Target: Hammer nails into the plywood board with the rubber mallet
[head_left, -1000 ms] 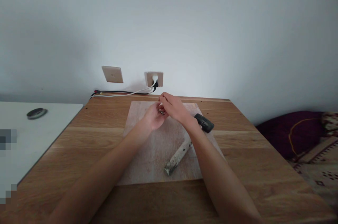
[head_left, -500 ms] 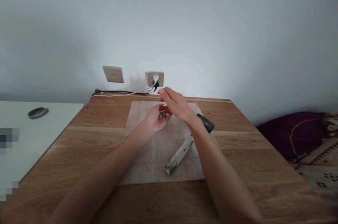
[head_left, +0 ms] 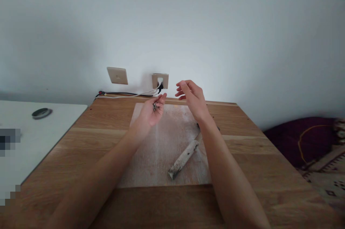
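Note:
My left hand (head_left: 153,111) is turned palm up above the board, fingers curled around small silvery metal pieces (head_left: 154,106) that look like nails. To its right my right hand (head_left: 193,99) is raised near the back edge of the table, its fingers loosely bent and apart, with nothing visible in them. Under both hands lies a pale, worn wooden board (head_left: 151,160). A hammer (head_left: 184,159) rests diagonally on the board; its handle is whitish and scuffed, and my right forearm hides most of its dark head.
The wooden table (head_left: 88,142) stands against a wall with a socket (head_left: 165,82) and plugged-in cables (head_left: 129,96). On the left is a white surface (head_left: 54,132) bearing a round dark object (head_left: 41,113). Purple fabric (head_left: 285,139) lies to the right.
My hands have moved apart: the left slightly left and back with the metal pieces in it, the right up and to the right. My forearm now covers more of the hammer's head.

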### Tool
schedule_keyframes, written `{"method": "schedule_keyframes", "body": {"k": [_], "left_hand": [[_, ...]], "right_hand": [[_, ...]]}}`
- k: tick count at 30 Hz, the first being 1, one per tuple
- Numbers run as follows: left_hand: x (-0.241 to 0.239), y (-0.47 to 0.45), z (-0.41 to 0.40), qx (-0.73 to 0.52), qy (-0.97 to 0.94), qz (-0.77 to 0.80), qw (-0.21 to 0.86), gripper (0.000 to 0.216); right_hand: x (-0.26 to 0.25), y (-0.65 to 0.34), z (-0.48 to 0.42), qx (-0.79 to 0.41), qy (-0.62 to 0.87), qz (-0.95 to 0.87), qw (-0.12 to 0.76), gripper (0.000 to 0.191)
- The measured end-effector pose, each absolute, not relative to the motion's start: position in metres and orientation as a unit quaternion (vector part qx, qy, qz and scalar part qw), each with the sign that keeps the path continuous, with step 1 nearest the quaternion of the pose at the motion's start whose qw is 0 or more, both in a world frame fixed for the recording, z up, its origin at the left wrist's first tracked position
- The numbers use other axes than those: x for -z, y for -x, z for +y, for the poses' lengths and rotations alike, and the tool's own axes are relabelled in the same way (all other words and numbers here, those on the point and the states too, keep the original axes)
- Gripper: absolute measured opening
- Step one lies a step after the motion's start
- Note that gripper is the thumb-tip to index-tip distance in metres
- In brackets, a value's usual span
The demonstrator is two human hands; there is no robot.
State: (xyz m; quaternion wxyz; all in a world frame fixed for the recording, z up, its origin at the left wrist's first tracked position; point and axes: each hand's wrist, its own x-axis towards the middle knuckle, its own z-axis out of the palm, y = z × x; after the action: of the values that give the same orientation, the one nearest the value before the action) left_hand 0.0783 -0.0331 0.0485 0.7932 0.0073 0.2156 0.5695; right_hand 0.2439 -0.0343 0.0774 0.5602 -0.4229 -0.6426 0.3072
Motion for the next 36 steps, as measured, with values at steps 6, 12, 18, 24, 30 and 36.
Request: {"method": "schedule_keyframes", "body": {"k": [6, 12, 18, 24, 30, 36], "left_hand": [[-0.058, -0.068, -0.033, -0.589, 0.014, 0.243, 0.771, 0.050], [-0.044, -0.078, -0.034, -0.565, 0.019, 0.291, 0.772, 0.053], [-0.037, -0.085, -0.036, -0.504, 0.022, 0.279, 0.817, 0.032], [-0.032, -0.089, -0.037, -0.515, 0.009, 0.305, 0.801, 0.056], [-0.030, -0.092, -0.036, -0.532, 0.004, 0.317, 0.786, 0.047], [-0.032, -0.089, -0.034, -0.542, 0.015, 0.314, 0.779, 0.022]], "right_hand": [[-0.077, -0.246, -0.031, -0.306, 0.421, -0.610, 0.598, 0.031], [-0.077, -0.244, -0.032, -0.321, 0.417, -0.609, 0.594, 0.024], [-0.077, -0.244, -0.033, -0.312, 0.423, -0.614, 0.589, 0.021], [-0.078, -0.244, -0.033, -0.319, 0.417, -0.614, 0.589, 0.020], [-0.079, -0.244, -0.034, -0.320, 0.424, -0.621, 0.577, 0.018], [-0.078, -0.244, -0.035, -0.320, 0.416, -0.626, 0.576, 0.015]]}}
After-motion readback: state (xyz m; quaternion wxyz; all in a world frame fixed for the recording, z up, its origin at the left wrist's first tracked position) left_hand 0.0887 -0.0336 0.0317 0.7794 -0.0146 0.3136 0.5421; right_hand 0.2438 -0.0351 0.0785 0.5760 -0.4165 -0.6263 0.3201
